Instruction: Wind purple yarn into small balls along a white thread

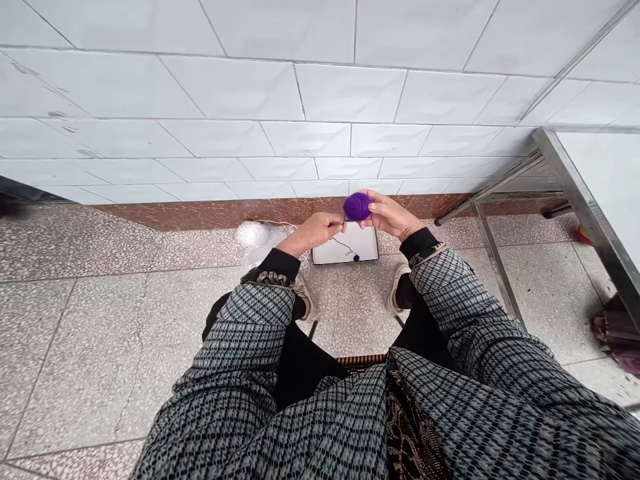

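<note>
A purple ball of yarn (357, 207) is held up in my right hand (391, 215), whose fingers wrap round its right side. Just left of the ball, my left hand (320, 230) is closed in a pinch on a short purple strand that runs to the ball. Below both hands a shallow white tray with a dark edge (327, 253) lies on the floor. In it are a small dark purple bit of yarn (356, 258) and a thin dark strand. My left hand hides part of the tray's far left side.
White yarn in a clear plastic bag (253, 235) lies on the floor left of the tray. A tiled wall (320, 140) rises close in front. At right stands a metal-framed table (575, 180) with legs reaching the floor. My shoes (397, 287) flank the tray.
</note>
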A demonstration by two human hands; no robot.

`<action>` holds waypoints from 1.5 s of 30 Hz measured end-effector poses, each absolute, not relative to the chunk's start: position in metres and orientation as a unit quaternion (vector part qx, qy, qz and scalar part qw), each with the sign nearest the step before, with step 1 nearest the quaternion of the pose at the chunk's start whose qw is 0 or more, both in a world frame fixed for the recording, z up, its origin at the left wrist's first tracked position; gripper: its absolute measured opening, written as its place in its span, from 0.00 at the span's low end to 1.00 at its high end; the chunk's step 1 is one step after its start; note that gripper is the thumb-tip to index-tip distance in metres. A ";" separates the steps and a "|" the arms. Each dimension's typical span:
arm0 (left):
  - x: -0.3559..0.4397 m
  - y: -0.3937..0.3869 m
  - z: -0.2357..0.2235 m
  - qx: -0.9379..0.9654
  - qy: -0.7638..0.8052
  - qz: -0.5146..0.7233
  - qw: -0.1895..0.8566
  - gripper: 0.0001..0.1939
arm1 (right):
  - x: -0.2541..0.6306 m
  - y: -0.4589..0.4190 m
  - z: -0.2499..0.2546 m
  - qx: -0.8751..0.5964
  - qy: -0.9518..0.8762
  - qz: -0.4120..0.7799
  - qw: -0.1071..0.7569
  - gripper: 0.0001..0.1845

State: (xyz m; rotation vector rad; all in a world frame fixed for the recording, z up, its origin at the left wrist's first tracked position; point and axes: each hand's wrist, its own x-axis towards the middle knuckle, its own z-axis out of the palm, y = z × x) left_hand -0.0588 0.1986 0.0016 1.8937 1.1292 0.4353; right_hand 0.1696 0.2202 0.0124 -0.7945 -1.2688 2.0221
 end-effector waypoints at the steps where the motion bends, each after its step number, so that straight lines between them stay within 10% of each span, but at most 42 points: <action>1: -0.057 0.197 0.002 0.768 0.434 0.161 0.442 0.08 | 0.169 0.221 0.012 -0.317 -0.475 0.759 0.312 0.30; 13: -0.052 0.191 0.004 0.811 0.356 0.119 0.449 0.10 | 0.157 0.225 -0.002 -0.513 -0.497 0.639 0.284 0.15; 20: -0.063 0.200 0.002 0.767 0.453 0.233 0.390 0.09 | 0.166 0.220 0.005 -0.424 -0.574 0.693 0.105 0.19; 31: -0.055 0.195 0.002 0.797 0.375 0.147 0.449 0.10 | 0.163 0.225 0.014 -0.402 -0.430 0.691 0.419 0.26; 45: -0.069 0.202 0.005 0.755 0.467 0.242 0.392 0.10 | 0.163 0.219 0.005 -0.427 -0.581 0.678 0.143 0.17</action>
